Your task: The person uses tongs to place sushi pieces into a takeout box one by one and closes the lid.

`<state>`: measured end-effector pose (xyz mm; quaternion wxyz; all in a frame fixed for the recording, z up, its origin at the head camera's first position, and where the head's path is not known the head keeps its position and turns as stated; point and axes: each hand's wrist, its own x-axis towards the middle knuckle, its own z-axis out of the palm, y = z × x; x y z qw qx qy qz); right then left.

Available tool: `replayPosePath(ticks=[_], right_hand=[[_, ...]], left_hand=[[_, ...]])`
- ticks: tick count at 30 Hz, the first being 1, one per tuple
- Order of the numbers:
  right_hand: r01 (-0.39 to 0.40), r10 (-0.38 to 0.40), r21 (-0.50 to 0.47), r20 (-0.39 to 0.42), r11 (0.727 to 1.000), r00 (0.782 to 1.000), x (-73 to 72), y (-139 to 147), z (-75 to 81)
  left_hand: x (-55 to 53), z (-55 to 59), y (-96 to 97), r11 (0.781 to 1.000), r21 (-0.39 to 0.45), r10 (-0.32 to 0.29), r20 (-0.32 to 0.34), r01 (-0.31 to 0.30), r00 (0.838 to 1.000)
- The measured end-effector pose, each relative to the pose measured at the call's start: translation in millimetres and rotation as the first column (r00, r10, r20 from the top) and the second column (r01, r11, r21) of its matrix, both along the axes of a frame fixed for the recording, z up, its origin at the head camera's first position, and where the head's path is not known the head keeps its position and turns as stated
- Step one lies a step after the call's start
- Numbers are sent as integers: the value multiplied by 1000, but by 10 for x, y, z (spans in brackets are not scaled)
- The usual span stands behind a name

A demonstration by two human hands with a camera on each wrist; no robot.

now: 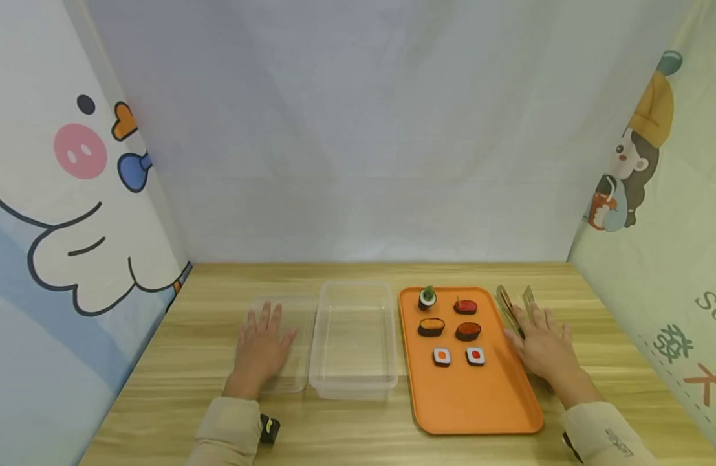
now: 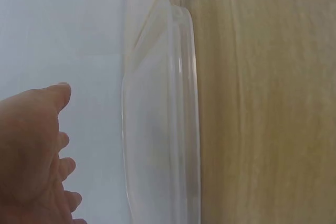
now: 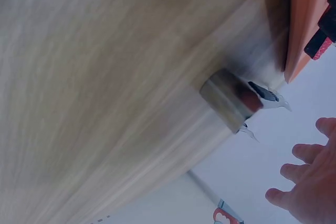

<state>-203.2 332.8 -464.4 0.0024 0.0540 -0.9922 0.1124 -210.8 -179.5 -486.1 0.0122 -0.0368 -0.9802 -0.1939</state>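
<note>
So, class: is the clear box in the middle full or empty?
Empty: nothing shows inside the clear box; the sushi pieces are on the orange tray.

Surface: before the curtain
Lid: leftmost
Box: between lid and tray
Tray: right of box
Sushi: three rows of two, on the tray's farther part
Tongs: right of tray
Left hand: over lid, contact unclear
Right hand: over tongs' near part, beside tray, contact likewise unclear
</note>
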Motion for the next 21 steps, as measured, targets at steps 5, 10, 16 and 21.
replayPosePath(ticks=[5, 10, 16, 21], right_hand=[[-5, 5, 13, -18, 1000, 1000, 30, 23, 10], [-16, 20, 35, -120, 999, 993, 30, 59, 6], [30, -27, 15, -167, 999, 986, 13, 96, -17], [95, -97, -37, -82, 995, 992, -14, 119, -27]], left_hand=[[-14, -49, 25, 998, 59, -34, -24, 35, 999], [-17, -77, 89, 952, 294, -77, -22, 80, 997], [27, -70, 215, 820, 567, -83, -14, 76, 996], [72, -86, 310, 713, 695, -107, -19, 90, 994]])
